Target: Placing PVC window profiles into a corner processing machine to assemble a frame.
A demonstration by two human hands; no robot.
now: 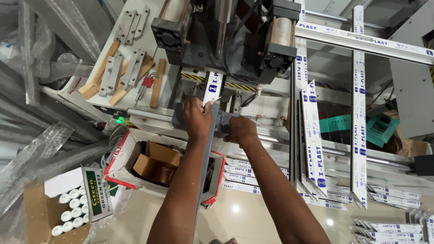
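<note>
Head camera looks straight down at a person working at a machine (226, 40) with two dark cylinder blocks on top. The left hand (197, 118) grips the top of a long grey profile strip (207, 158) that runs from the machine bed back toward the person; its fingers are curled around the strip right where a white film-wrapped profile (212, 88) feeds in under the machine head. The right hand (239, 130) sits just beside it, fingers closed over a grey block (224, 123) on the machine's front rail; how tight that grip is can't be told from here.

Plenty of clutter around. On the worktop (158, 27) to the left lie wooden wedges (156, 83) and grey metal brackets (131, 68). Below the hands an open cardboard box with red trim (126, 156) sits on the floor, right under the grey strip, and further left there's a carton of white tubes (72, 210). To the right, white profiles with blue print (312, 135) lean upright against the frame, and more lie flat on the floor (384, 226). Crumpled clear plastic wrap (31, 149) fills the left edge.
</note>
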